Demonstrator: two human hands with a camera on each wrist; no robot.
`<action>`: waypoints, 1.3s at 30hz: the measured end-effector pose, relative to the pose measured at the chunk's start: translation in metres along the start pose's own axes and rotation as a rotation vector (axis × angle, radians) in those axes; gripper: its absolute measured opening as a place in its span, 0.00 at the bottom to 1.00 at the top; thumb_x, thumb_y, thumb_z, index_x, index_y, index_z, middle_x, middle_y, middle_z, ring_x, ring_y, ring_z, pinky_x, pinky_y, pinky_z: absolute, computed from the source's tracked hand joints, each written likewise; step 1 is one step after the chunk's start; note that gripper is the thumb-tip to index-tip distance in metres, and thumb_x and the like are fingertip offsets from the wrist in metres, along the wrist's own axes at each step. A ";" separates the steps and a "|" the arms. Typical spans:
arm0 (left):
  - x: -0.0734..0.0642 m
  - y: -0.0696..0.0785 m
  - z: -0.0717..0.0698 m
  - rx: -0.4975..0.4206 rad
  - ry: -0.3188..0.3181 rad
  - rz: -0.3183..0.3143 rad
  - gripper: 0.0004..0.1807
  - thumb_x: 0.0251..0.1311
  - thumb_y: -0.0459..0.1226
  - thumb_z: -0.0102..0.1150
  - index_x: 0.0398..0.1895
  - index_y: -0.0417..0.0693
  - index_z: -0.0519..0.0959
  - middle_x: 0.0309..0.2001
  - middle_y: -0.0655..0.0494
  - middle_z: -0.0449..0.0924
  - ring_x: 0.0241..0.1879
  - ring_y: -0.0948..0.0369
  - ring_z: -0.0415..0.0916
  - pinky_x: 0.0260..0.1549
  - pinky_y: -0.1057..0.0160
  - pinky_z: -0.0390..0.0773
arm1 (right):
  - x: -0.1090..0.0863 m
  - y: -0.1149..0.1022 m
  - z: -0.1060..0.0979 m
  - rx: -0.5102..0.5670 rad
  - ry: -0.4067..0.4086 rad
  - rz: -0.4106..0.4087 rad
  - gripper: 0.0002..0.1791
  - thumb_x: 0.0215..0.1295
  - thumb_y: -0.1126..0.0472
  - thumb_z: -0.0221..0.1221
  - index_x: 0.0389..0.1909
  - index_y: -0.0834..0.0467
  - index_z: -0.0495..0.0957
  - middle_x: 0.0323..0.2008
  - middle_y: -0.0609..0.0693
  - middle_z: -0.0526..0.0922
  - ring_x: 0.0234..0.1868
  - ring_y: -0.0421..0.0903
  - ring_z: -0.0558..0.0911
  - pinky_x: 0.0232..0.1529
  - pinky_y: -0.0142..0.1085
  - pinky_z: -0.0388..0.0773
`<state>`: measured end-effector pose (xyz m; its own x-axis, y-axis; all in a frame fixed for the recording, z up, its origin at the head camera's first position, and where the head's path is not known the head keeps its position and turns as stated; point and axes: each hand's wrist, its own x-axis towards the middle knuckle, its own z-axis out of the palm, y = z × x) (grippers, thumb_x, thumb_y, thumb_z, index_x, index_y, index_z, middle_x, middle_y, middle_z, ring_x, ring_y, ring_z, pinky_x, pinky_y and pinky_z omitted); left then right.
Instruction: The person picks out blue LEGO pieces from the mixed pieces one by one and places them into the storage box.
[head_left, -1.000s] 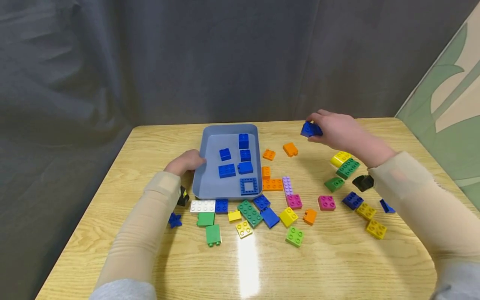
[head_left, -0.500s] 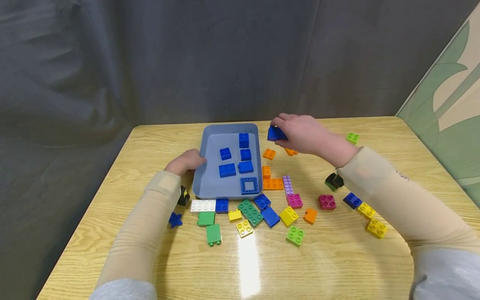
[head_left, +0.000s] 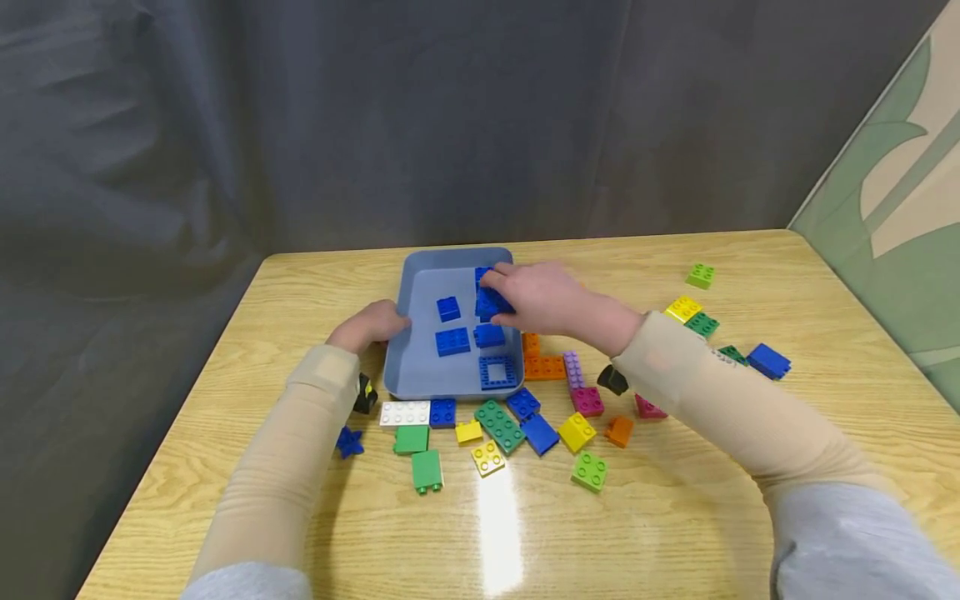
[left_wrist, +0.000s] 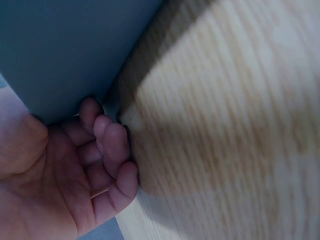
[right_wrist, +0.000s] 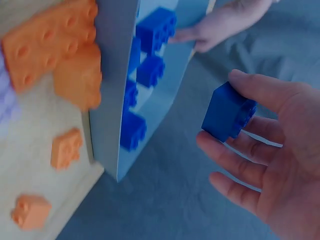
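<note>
My right hand (head_left: 543,296) is over the right side of the blue-grey tray (head_left: 420,371), pinching a blue toy brick (right_wrist: 220,112) between thumb and fingertips. Studs show on one face of that brick in the right wrist view. Several blue bricks lie in the tray, among them a flat square frame piece (head_left: 497,372); the hand partly covers those at the back right. At the tray's left side, my left hand (head_left: 375,323) grips the rim, thumb over the edge. In the left wrist view its fingers (left_wrist: 116,142) curl beneath the tray wall, close to the tabletop.
Orange bricks (head_left: 544,367) and a lilac strip (head_left: 573,369) lie along the tray's right side. A white brick (head_left: 405,412) and green, yellow and blue ones sit before its front edge. Farther right are a blue brick (head_left: 768,361) and a lime brick (head_left: 701,276).
My right hand has carried the blue brick leftward from above the right part of the table to over the tray. My left hand has stayed on the tray's rim.
</note>
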<state>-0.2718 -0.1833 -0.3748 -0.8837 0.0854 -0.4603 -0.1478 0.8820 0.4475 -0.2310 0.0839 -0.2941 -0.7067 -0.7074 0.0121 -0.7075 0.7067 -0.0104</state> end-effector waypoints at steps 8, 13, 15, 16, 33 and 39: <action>-0.002 -0.003 -0.001 0.004 0.004 0.006 0.17 0.71 0.39 0.42 0.49 0.32 0.70 0.38 0.44 0.73 0.39 0.51 0.72 0.41 0.57 0.70 | 0.014 -0.027 0.024 0.012 -0.044 -0.125 0.28 0.63 0.48 0.64 0.58 0.60 0.74 0.48 0.54 0.80 0.42 0.47 0.81 0.46 0.40 0.78; -0.003 -0.001 -0.002 0.013 0.006 0.011 0.17 0.71 0.39 0.42 0.48 0.31 0.71 0.37 0.44 0.72 0.37 0.52 0.71 0.39 0.58 0.70 | 0.021 -0.041 0.038 0.004 -0.108 -0.181 0.27 0.64 0.49 0.63 0.58 0.60 0.74 0.48 0.54 0.80 0.42 0.46 0.80 0.44 0.39 0.78; -0.003 -0.001 -0.003 0.014 0.003 0.014 0.18 0.72 0.39 0.41 0.50 0.30 0.71 0.38 0.44 0.72 0.38 0.52 0.71 0.39 0.57 0.71 | 0.023 -0.045 0.043 -0.009 -0.127 -0.193 0.27 0.64 0.49 0.63 0.58 0.60 0.74 0.49 0.54 0.80 0.42 0.46 0.80 0.44 0.39 0.78; -0.004 -0.001 -0.003 0.012 0.001 0.011 0.19 0.72 0.39 0.41 0.52 0.30 0.70 0.39 0.43 0.73 0.39 0.51 0.71 0.41 0.56 0.71 | 0.024 -0.048 0.045 -0.018 -0.136 -0.197 0.26 0.64 0.48 0.63 0.58 0.59 0.74 0.49 0.53 0.80 0.43 0.46 0.80 0.44 0.39 0.78; 0.000 -0.006 0.002 -0.010 -0.003 0.006 0.22 0.72 0.39 0.41 0.58 0.29 0.68 0.47 0.40 0.75 0.44 0.49 0.72 0.49 0.51 0.72 | 0.039 -0.064 0.065 -0.067 -0.318 -0.228 0.23 0.68 0.56 0.59 0.61 0.58 0.72 0.54 0.53 0.78 0.49 0.47 0.79 0.49 0.39 0.75; -0.001 -0.006 0.001 0.011 0.014 0.028 0.19 0.72 0.39 0.42 0.52 0.30 0.72 0.40 0.43 0.75 0.39 0.52 0.73 0.42 0.55 0.72 | 0.039 -0.066 0.065 -0.083 -0.339 -0.210 0.24 0.67 0.57 0.60 0.62 0.56 0.72 0.53 0.52 0.78 0.50 0.47 0.79 0.48 0.40 0.76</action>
<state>-0.2702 -0.1885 -0.3777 -0.8935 0.1033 -0.4370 -0.1186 0.8843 0.4516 -0.2121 0.0088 -0.3580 -0.5166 -0.7920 -0.3255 -0.8440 0.5351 0.0376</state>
